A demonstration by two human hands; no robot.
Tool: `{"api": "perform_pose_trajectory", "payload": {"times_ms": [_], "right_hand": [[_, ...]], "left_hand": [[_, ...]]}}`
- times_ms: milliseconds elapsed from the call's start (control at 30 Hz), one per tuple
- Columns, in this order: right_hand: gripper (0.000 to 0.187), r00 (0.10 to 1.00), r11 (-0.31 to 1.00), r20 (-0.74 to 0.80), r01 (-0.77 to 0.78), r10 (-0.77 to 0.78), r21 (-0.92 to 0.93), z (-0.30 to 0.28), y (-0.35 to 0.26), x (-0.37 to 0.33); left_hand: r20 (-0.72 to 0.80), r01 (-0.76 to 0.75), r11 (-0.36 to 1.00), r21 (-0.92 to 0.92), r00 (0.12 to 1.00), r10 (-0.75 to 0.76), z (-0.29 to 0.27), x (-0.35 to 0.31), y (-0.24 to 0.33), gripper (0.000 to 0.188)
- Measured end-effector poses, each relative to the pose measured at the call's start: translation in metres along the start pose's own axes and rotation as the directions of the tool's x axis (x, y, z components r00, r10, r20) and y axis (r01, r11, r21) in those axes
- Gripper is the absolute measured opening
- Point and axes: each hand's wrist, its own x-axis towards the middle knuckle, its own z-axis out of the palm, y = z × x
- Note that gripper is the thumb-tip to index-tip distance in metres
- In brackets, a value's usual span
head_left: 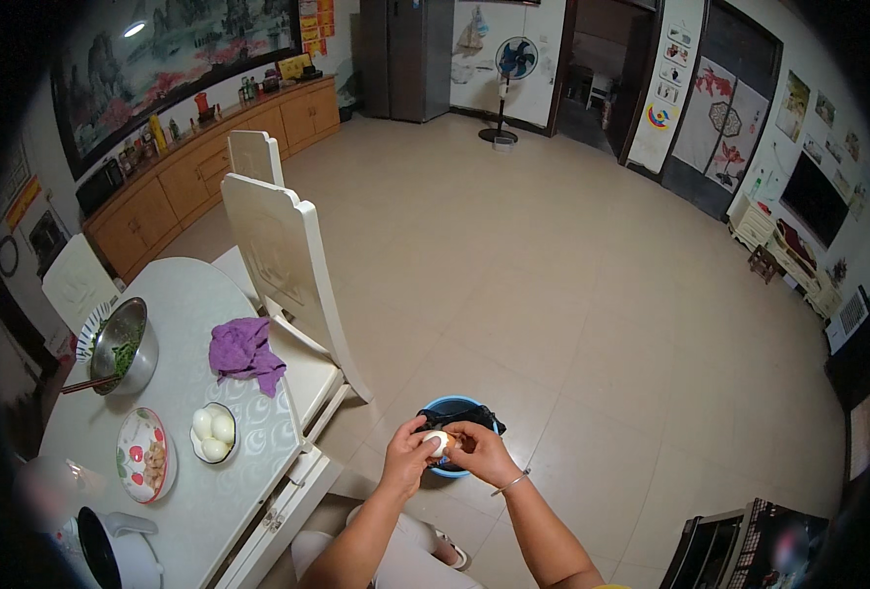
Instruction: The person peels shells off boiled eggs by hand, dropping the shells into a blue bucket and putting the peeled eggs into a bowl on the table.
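A partly peeled egg (439,444) shows white on one side and brown shell on the other. My left hand (405,456) is closed round it from the left. From the right, the fingers of my right hand (484,455) pinch the egg where the shell is. A bangle circles my right wrist. Below both hands stands a blue bin (451,400) lined with a black bag (491,420); my hands cover part of it, and its contents cannot be made out. On the table to my left, a small bowl (237,432) holds several peeled white eggs (213,428).
The table (199,501) also bears a purple cloth (244,351), a steel bowl (140,365) of greens with chopsticks, a patterned bowl (132,432) with pale food, and a white pot (132,550). White chairs (283,245) stand alongside. A black rack (739,545) is at lower right.
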Motion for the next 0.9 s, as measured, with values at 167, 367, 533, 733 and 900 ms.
{"api": "perform_pose_trajectory", "payload": {"times_ms": [167,367,533,733,900], "right_hand": [[0.034,1.000,1.000,0.010,0.006,-0.006,0.011,-0.002,-0.007,-0.001],[0.029,0.990,0.978,0.049,-0.140,0.134,0.152,-0.009,0.002,0.001],[0.029,0.980,0.998,-0.201,-0.001,0.013,0.061,-0.015,0.009,0.003],[0.031,0.942,0.870,-0.255,0.068,-0.216,-0.489,-0.016,0.033,0.018],[0.022,0.936,0.791,-0.199,0.116,-0.289,-0.601,-0.025,0.078,0.029]], "left_hand": [[0.011,0.015,1.000,-0.025,1.000,-0.014,-0.002,0.001,-0.003,0.054],[0.008,0.084,0.992,-0.091,0.996,-0.084,-0.004,-0.001,0.004,0.053],[0.003,0.093,0.961,-0.259,0.995,-0.096,-0.015,0.002,0.007,0.051],[-0.072,0.023,0.956,-0.292,0.996,-0.046,-0.023,0.003,0.005,0.053],[-0.064,0.028,0.949,-0.312,0.997,-0.051,-0.029,0.002,0.005,0.055]]}}
